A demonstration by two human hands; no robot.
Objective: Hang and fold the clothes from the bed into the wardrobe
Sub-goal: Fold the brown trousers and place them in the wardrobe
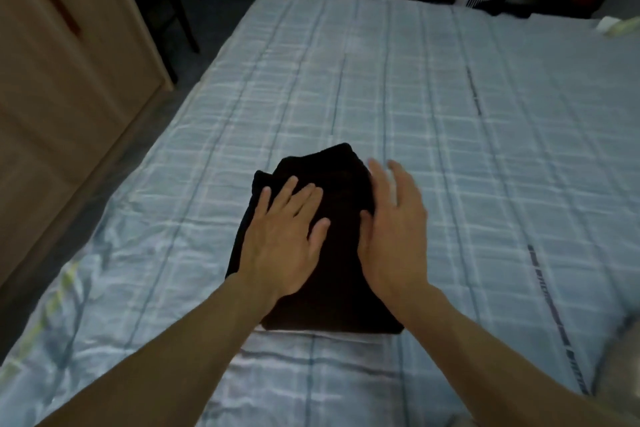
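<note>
Pressing down on a folded black garment (332, 218), the left hand (284, 239) lies flat and open on its top, fingers spread. The right hand (393, 225), also open, rests along its right edge, gripping nothing. The bundle sits on the plaid bedspread (485, 149), near the foot of the bed, with the wooden wardrobe (62, 80) off to the left. It looks soft, light and floppy; sliding both palms underneath from opposite sides should keep the folds together.
</note>
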